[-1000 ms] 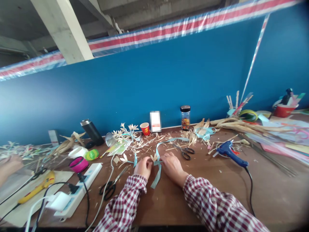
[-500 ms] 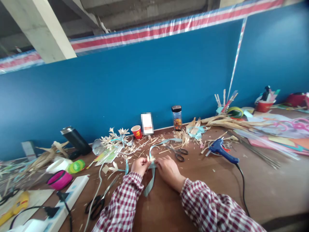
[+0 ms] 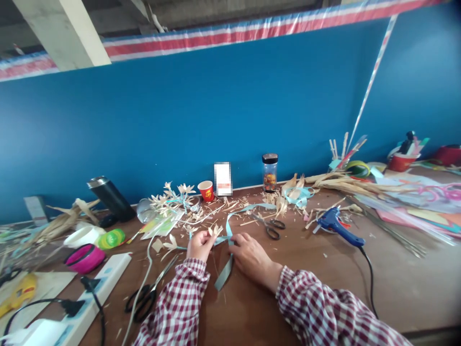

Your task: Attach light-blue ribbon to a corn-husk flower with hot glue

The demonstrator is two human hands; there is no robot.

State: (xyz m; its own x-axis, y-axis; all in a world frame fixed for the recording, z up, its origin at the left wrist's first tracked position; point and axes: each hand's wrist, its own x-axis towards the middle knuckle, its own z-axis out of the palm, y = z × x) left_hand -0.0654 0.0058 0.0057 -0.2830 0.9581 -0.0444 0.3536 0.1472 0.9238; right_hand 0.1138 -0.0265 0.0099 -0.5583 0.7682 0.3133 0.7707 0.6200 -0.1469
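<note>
I'm on the head view, and here are both hands, close together over the middle of the desk (image 3: 245,317). My left hand (image 3: 199,246) is pinched narrow, thumb and fingertips holding a small pale flower (image 3: 216,231), petals fanning out beyond the fingers. My right hand (image 3: 251,253) is drawn in too, back upward, its fingertips gathered on a light blue ribbon (image 3: 224,274); the thumb is hidden from me. One blue stretch bridges the short gap between flower and right hand, another curves away toward the far side, and a loose end trails down toward me.

Just past the right hand lie scissors (image 3: 272,229) with black handles, and well off to the right there's a blue glue gun (image 3: 334,227), its black cord running down toward me. Over on the left, a second pair, the long-bladed shears (image 3: 154,288), rests near the checked left sleeve (image 3: 185,302), a white cable crossing its handles, with the power strip (image 3: 105,290) farther out.

Up at the back, left to right: a dark tumbler (image 3: 113,201) leaning over, a cluster of pale blossoms (image 3: 175,196), a red paper cup (image 3: 206,192), then an upright black-lidded jar (image 3: 270,174), all before the blue partition (image 3: 223,105). Pale shavings (image 3: 237,205) litter the wood between.
</note>
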